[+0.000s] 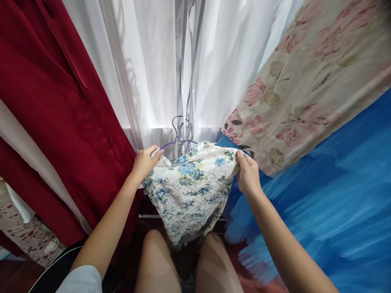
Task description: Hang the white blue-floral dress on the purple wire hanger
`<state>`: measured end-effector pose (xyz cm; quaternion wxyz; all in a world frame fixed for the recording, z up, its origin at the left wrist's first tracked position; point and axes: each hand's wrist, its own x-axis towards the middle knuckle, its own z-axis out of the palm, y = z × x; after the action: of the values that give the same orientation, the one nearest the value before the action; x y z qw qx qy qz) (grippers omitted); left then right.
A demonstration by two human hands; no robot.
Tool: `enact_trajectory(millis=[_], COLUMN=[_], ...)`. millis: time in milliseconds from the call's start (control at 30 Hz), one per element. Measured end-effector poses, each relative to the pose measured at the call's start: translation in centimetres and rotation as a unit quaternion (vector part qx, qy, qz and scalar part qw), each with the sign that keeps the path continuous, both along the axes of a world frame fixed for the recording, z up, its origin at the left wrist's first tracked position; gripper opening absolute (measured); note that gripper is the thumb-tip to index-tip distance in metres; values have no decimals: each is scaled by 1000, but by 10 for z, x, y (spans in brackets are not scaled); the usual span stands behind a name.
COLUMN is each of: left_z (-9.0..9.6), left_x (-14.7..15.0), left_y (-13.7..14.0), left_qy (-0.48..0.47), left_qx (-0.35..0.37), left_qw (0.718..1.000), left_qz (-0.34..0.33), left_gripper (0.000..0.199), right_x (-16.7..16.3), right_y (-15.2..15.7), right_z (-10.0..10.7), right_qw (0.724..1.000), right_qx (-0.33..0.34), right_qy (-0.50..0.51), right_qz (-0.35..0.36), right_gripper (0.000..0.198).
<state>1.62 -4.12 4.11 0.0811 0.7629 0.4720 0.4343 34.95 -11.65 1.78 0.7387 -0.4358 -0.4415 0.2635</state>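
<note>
white drapes (155, 61) hang beyond the left hand (146, 163) and right hand (249, 173), red cloth (61, 101) near the former, blue tulle (317, 203) near the latter. a rumpled white garment (192, 187), printed with blue flowers, drapes between and below the hands, a purple hanger (176, 139) at its top. the left hand pinches one upper corner, the right the other.

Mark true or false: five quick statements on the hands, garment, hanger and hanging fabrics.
1. The left hand and right hand hold opposite upper corners of the floral garment. True.
2. The hanger is bright yellow. False: it is purple.
3. White fabric hangs behind the hanger. True.
4. The blue fabric is at the picture's left. False: it is at the right.
5. Dark red fabric hangs at the picture's left. True.
</note>
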Motion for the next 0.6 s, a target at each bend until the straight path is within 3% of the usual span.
enact_trajectory(millis=[67, 133, 200, 267, 300, 367, 433, 500, 600], left_z=[-9, -23, -36, -46, -50, -52, -50, -45, -35], left_x=[-6, -9, -7, 2, 10, 31, 59, 90, 132], left_y=[7, 15, 18, 16, 13, 2, -13, -30, -53], left_qy=[-45, -180, -310, -376, -391, -419, -422, -417, -450], left_qx=[-7, -43, -78, -96, -102, -131, -172, -231, -336], left_qw=[998, 982, 947, 921, 913, 890, 870, 838, 731], left_qz=[44, 31, -5, -38, -58, -121, -191, -266, -388], left_gripper=[32, 36, 40, 46, 50, 53, 54, 55, 37], right_x=[-20, -46, -70, -85, -88, -87, -80, -71, -59], right_y=[-16, -43, -73, -94, -99, -99, -90, -81, -72], right_z=[22, 36, 43, 42, 38, 26, 10, -5, -21], right_qw=[995, 961, 858, 776, 760, 777, 799, 795, 782], right_qx=[11, 32, 69, 85, 83, 60, 35, 25, 19], right_qy=[-90, -233, -380, -457, -479, -510, -544, -584, -620], right_qz=[41, 148, 339, 426, 431, 364, 254, 164, 68], right_gripper=[38, 40, 46, 58, 63, 68, 79, 96, 106])
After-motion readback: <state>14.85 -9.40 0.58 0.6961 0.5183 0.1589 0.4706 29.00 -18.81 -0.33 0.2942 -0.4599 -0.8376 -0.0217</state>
